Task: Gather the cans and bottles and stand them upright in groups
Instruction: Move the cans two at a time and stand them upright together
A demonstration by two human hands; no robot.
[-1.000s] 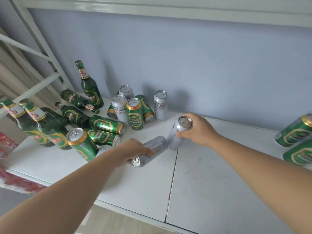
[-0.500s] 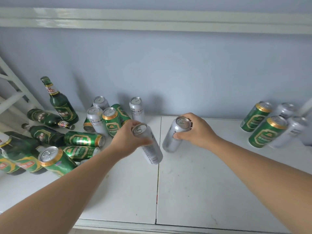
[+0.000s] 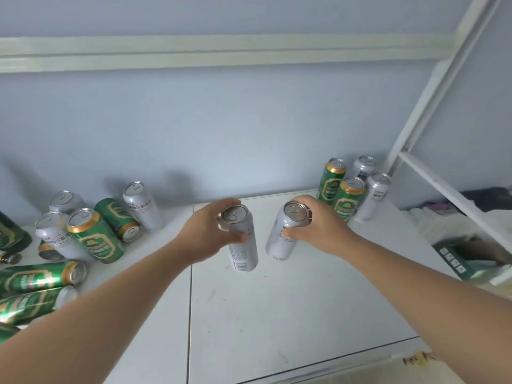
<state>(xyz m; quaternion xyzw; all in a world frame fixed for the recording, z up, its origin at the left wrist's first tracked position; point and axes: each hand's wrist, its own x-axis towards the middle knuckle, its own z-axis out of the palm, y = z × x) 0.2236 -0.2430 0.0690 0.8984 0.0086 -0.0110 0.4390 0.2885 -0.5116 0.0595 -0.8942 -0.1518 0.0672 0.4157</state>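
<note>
— Above the middle of the white desk, what is held?
— Left hand: fingers wrapped round a silver can. Right hand: fingers clasping a second silver can. Both upright, just apart.
— Elsewhere?
— Four cans standing far right by the wall; a mixed cluster left, some lying.

Six silver cans were fully visible, two of them held in hands, and part of a seventh showed at lower left. Six green cans could be counted. One green bottle showed partly.
</note>
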